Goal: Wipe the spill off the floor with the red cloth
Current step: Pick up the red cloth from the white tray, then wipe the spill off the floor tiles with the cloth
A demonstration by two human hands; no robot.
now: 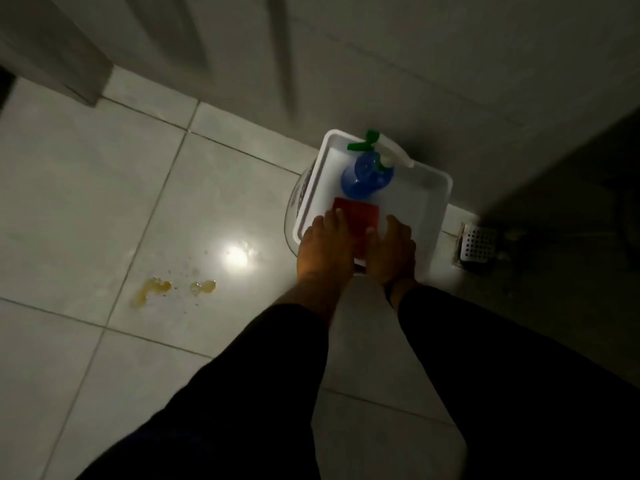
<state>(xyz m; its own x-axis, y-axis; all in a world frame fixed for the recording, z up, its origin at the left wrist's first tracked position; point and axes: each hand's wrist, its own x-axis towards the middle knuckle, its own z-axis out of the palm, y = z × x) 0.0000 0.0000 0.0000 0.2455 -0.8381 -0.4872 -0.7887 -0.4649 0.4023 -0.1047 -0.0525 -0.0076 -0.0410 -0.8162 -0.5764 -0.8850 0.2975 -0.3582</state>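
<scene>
White tray (429, 199) before me, raised on a clear container (294, 202); blue spray bottle (367, 178) with green-and-white trigger inside; floor drain grate (479, 242) beside my tray, right

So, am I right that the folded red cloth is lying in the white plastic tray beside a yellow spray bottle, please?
Not quite: the head view shows the spray bottle is blue, with a green and white trigger. The folded red cloth does lie in the white plastic tray beside it.
</scene>
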